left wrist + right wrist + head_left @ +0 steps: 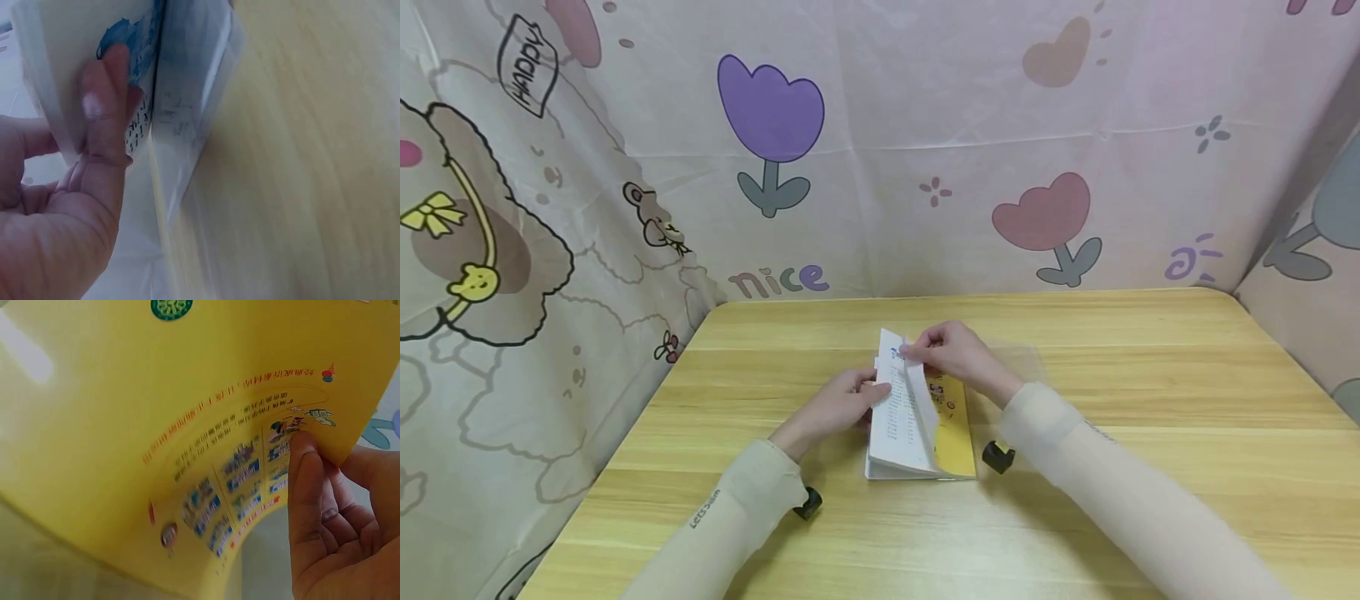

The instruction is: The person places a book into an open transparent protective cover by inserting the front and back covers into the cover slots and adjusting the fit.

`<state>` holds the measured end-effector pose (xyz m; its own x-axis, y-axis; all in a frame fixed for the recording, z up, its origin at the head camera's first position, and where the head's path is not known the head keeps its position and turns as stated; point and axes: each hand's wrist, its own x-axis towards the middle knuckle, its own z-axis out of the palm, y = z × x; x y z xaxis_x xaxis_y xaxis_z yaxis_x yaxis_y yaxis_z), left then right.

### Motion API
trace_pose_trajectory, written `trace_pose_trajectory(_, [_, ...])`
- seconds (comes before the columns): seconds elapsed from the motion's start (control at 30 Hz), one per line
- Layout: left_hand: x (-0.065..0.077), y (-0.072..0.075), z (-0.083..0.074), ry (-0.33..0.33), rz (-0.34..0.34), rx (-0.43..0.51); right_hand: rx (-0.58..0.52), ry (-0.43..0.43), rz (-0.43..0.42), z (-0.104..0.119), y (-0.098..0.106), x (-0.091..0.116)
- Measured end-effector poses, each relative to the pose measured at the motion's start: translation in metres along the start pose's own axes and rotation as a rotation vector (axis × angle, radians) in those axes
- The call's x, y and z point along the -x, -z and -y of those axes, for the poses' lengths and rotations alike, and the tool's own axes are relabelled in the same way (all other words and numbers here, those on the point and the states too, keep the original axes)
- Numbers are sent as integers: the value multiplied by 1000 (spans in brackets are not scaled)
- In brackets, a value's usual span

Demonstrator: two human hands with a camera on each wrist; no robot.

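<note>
A book (898,425) stands partly open on the table, its white printed pages lifted and a yellow page (955,429) showing on the right. At its left edge my left hand (842,402) holds a thick bundle of pages (59,81) between thumb and fingers. Beneath the bundle, a clear plastic cover (194,81) flares out in the left wrist view. My right hand (958,354) pinches the top corner of a leaf; its yellow side (94,444), with print and small pictures, curves across the right wrist view.
The book rests on a wood-grain table (1150,375). A see-through sheet (1026,362) spreads to the right of the book, behind my right wrist. Small black devices (997,457) sit beneath both wrists. Printed cloth (887,150) hangs behind and at both sides.
</note>
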<state>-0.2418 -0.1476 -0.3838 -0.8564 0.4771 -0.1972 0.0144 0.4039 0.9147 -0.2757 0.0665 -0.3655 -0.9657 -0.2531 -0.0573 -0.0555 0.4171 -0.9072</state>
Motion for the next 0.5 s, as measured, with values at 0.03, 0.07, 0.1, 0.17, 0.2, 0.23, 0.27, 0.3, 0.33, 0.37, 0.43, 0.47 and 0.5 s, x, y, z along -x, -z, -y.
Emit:
trace_pose_trajectory(0.03, [0, 0, 1, 3, -7, -3, -1, 2, -6, -1, 4, 1])
trace_pose_trajectory(0.07, [0, 0, 2, 6, -18, -10, -8, 2, -8, -1, 8, 2])
trace_pose_trajectory(0.1, [0, -1, 2, 10, -32, -25, -12, 2, -11, -3, 12, 3])
trace_pose_trajectory(0.17, [0, -1, 4, 28, -61, -43, -21, 3, -12, -4, 21, 6])
trace_pose_trajectory(0.2, [0, -2, 5, 39, -75, -51, -24, 6, -12, -5, 25, 8])
trace_pose_trajectory(0.23, [0, -2, 5, 47, -89, -62, -24, 6, -16, -6, 29, 9])
trace_pose_trajectory(0.27, [0, -2, 6, 56, -102, -68, -27, 8, -17, -7, 33, 11])
trace_pose_trajectory(0.3, [0, -3, 6, 64, -113, -79, -29, 12, -19, -9, 37, 14])
trace_pose_trajectory(0.33, [-1, -3, 7, 69, -122, -91, -37, 16, -18, -10, 40, 16])
trace_pose_trajectory(0.37, [-1, -3, 7, 75, -129, -105, -42, 20, -20, -11, 43, 18])
trace_pose_trajectory(0.43, [0, -3, 7, 85, -140, -126, -50, 26, -21, -13, 50, 22])
trace_pose_trajectory(0.47, [0, -3, 7, 92, -144, -134, -50, 29, -18, -14, 52, 25])
trace_pose_trajectory(0.5, [1, -3, 7, 94, -146, -146, -53, 29, -19, -15, 55, 26])
